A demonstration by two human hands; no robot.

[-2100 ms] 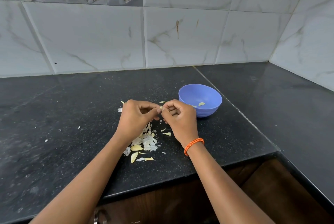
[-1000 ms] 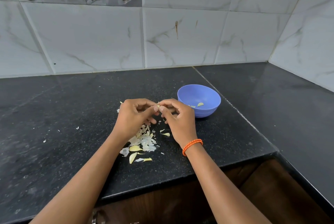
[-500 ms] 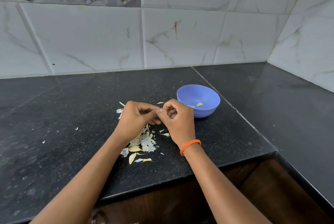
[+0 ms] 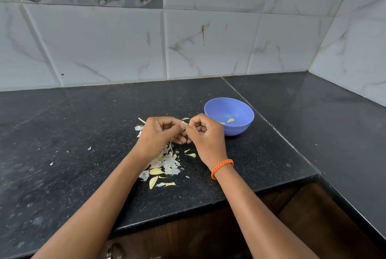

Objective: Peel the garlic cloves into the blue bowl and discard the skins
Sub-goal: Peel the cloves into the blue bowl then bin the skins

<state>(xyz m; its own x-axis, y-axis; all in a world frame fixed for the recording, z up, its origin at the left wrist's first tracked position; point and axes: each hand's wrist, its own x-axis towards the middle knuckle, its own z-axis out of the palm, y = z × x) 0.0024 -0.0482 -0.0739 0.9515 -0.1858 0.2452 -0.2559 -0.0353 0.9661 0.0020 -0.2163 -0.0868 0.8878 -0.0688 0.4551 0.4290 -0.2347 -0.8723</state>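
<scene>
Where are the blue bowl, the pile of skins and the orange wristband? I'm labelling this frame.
blue bowl (image 4: pixel 240 130): head view, on its outer front wall.
pile of skins (image 4: pixel 170 164): head view, on the white flakes mid-pile.
orange wristband (image 4: pixel 221 167): head view, on the cord across the wrist.

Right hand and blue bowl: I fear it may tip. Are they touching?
Cannot tell. In the head view the right hand overlaps the blue bowl at its near-left wall, hiding any contact or gap.

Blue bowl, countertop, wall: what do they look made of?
Blue bowl: likely plastic, matte, uniform colour, moulded ridges near the base.
Countertop: looks like polished black granite, pale speckles, soft reflections, a seam line.
Wall: glossy ceramic tiles with marble-style veining, grout lines visible.
</scene>
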